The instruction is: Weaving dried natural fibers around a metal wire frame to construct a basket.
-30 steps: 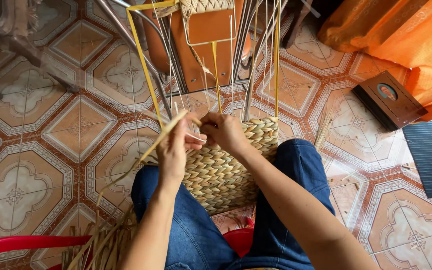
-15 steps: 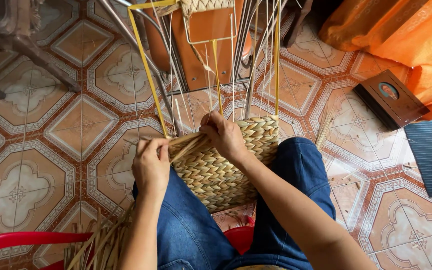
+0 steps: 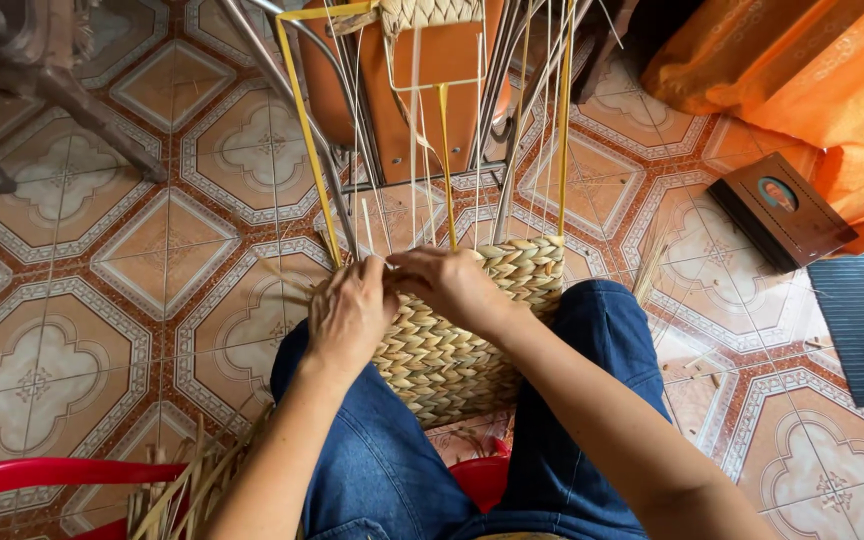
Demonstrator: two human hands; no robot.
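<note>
Straw-coloured woven panel: left hand and right hand pinch its top-edge strands.

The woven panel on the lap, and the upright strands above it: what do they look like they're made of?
The woven panel looks like dried plant fibre, perhaps seagrass or water hyacinth: matte tan, twisted plaits. The upright strands look like thin cords or strips, some pale, some glossy yellow, possibly plastic; hard to tell. Both the left hand and right hand work at its top edge.
</note>
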